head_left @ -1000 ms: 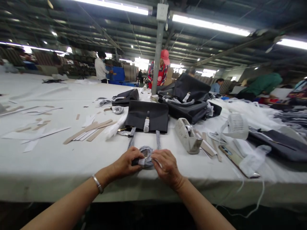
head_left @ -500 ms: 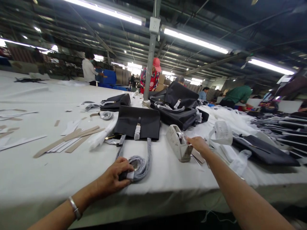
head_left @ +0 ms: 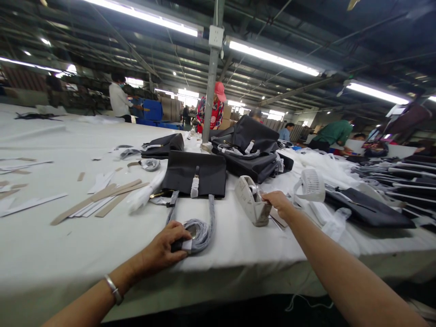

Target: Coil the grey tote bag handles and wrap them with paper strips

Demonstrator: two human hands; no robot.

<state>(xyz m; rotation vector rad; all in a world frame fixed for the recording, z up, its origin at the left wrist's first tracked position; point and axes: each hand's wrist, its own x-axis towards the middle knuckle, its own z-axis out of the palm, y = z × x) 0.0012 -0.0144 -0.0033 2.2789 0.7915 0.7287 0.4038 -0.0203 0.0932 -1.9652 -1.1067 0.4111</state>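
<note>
The left hand [head_left: 163, 247] presses its fingers together on the coiled strap [head_left: 197, 231] at the table edge [head_left: 102, 272]. The right hand [head_left: 277, 202] pinches at the tape dispenser [head_left: 250, 200], just beyond its fingertips. Advisable: keep the coil pinned, draw tape straight.

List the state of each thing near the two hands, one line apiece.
Left hand: grip closed on the coiled grey paper-wrapped bag handles.
Right hand: fingers at the beige tape dispenser.
Dark grey flat handbag: lying flat, strap closure fastened.
White small fan: lying on the white table.
</note>
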